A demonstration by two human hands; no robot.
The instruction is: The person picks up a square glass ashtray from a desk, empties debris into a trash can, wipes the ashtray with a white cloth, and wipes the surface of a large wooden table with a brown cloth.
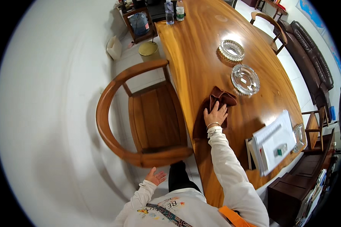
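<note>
My right hand (216,115) lies spread on a dark brown cloth (200,124), pressing it to the polished wooden table (193,51). The cloth is bunched beyond the fingertips and flatter beside the wrist. Just past it on the table sit a clear glass ashtray (245,79) and, farther off, a second round cut-glass dish (231,51). My left hand (156,176) is held in the air, palm partly up with fingers apart and nothing in it, close to the near armrest of a wooden armchair (156,119).
Stacked papers (275,142) lie at the table's right, with a small green-and-clear item (280,152) on top and a rectangular glass ashtray (299,137) beside them. Two plastic bottles (169,12) stand at the far end. A lidded bin (148,50) is beyond the chair, a leather sofa (307,56) farther right.
</note>
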